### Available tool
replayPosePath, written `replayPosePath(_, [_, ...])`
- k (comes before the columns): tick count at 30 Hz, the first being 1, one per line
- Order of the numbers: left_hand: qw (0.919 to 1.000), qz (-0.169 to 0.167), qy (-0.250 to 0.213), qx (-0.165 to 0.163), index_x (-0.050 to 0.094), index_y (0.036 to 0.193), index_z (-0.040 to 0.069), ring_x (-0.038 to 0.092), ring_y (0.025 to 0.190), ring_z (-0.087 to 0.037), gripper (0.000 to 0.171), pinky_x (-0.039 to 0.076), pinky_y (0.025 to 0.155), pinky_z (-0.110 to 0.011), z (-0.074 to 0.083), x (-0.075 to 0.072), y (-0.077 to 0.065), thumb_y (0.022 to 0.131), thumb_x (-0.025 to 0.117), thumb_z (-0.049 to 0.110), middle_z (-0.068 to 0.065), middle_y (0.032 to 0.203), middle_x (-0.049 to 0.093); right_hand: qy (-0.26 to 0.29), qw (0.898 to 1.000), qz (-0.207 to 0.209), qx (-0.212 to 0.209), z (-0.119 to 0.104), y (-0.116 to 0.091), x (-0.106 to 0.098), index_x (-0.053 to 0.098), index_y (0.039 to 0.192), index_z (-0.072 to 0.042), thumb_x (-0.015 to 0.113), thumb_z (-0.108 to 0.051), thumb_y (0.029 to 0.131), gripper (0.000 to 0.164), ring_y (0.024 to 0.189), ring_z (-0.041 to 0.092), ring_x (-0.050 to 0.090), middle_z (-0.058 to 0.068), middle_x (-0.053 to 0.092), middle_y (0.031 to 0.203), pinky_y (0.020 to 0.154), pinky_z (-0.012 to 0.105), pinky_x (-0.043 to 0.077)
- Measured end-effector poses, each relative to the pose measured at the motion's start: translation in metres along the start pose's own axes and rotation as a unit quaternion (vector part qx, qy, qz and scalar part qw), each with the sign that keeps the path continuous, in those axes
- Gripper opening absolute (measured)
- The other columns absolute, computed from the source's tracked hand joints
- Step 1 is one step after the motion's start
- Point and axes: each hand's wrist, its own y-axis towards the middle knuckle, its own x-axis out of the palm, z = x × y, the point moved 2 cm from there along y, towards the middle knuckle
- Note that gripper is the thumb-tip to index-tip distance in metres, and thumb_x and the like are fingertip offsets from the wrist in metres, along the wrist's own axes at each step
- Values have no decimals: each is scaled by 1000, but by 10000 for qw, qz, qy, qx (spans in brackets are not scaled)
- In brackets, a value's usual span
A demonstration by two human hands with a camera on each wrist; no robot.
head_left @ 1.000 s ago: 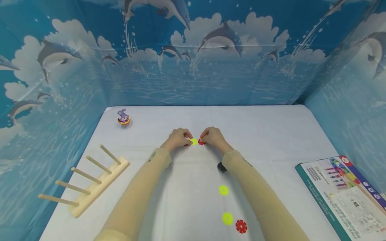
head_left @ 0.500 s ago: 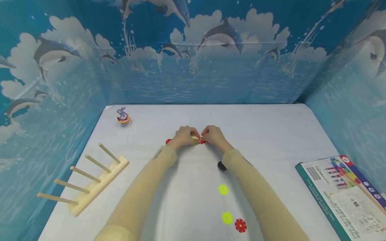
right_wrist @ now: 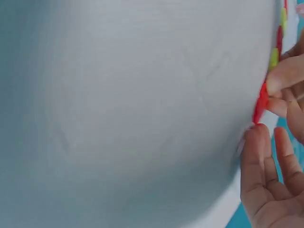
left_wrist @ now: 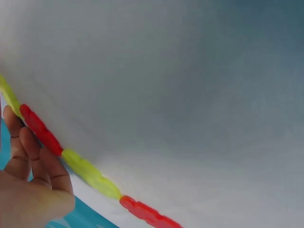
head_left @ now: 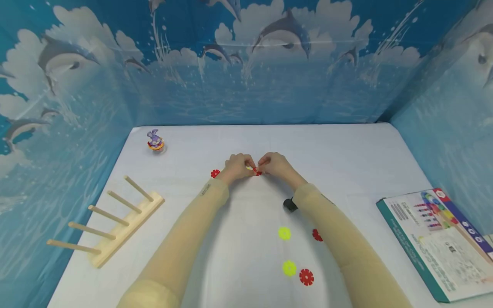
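Observation:
My left hand (head_left: 238, 166) pinches a chain of slotted plastic discs, alternating red and yellow. In the left wrist view, a yellow disc (left_wrist: 90, 175) and a red disc (left_wrist: 149, 213) of that chain trail away past the fingers. Close beside it, my right hand (head_left: 280, 167) pinches the red disc (head_left: 259, 172) at the chain's right end. The right wrist view has this red disc (right_wrist: 261, 103) between both hands' fingertips, edge-on, against the chain's yellow disc (right_wrist: 273, 59). Fingers partly hide the join. The chain's far left red disc (head_left: 215, 173) shows beyond my left wrist.
Loose on the white table lie two yellow discs (head_left: 284, 233) and two red discs (head_left: 306, 277), one partly under my right sleeve. A wooden peg rack (head_left: 127, 229) stands left, a rabbit figurine (head_left: 155, 141) back left. A flat box (head_left: 437, 244) lies right.
My left hand has moved right along the chain, and the gap between yellow and red discs has closed. My right forearm has shifted right, uncovering another red disc. The head view has tilted slightly.

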Motion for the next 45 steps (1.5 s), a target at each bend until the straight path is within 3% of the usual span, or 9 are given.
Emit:
replayPosePath(7, [9998, -151, 54, 75, 68, 104, 16, 47, 116, -28, 22, 34, 102, -52, -1, 1, 4, 86, 76, 26, -6, 113, 63, -176, 9965, -322, -752, 4, -35, -12, 68, 110, -5, 71, -18, 89, 24, 90, 20, 64, 11, 71, 104, 79, 31, 50])
replayPosePath(10, [9999, -145, 49, 79, 68, 105, 16, 47, 116, -28, 22, 34, 102, -51, -2, 0, 5, 86, 76, 26, -6, 114, 62, -218, 9924, -642, -1023, 8, -56, -13, 70, 106, -7, 72, -17, 89, 20, 87, 18, 63, 7, 72, 97, 80, 31, 50])
replayPosePath(15, [9998, -163, 100, 51, 68, 105, 16, 47, 112, -26, 22, 34, 102, -48, -1, -2, 5, 87, 75, 27, -6, 112, 62, -169, 9849, -1255, -1185, 23, -89, -6, 71, 99, -11, 76, -18, 85, 17, 82, 13, 62, -1, 70, 87, 78, 30, 50])
replayPosePath(20, [9998, -160, 112, 13, 68, 104, 16, 46, 111, -26, 21, 34, 100, -47, 1, -5, 5, 88, 75, 27, -6, 111, 61, -375, 9787, -1524, -1321, 40, -114, -1, 70, 96, -11, 81, -18, 80, 20, 83, 11, 62, -4, 68, 87, 78, 27, 52])
replayPosePath(31, [9998, -188, 80, -38, 67, 104, 16, 45, 108, -25, 21, 35, 98, -44, 1, -3, 7, 88, 75, 26, -5, 109, 59, -778, 9778, -1295, -1449, 64, -143, 12, 69, 98, -17, 85, -16, 75, 28, 84, 14, 53, -6, 61, 91, 74, 22, 47])
replayPosePath(45, [9998, -178, -1, -9, 67, 104, 16, 46, 111, -26, 21, 34, 98, -46, 2, -3, 7, 87, 76, 26, -5, 110, 60, -1329, 9738, -990, -1558, 61, -145, 20, 64, 94, -14, 86, -7, 72, 32, 78, 11, 46, -4, 50, 83, 68, 22, 44])
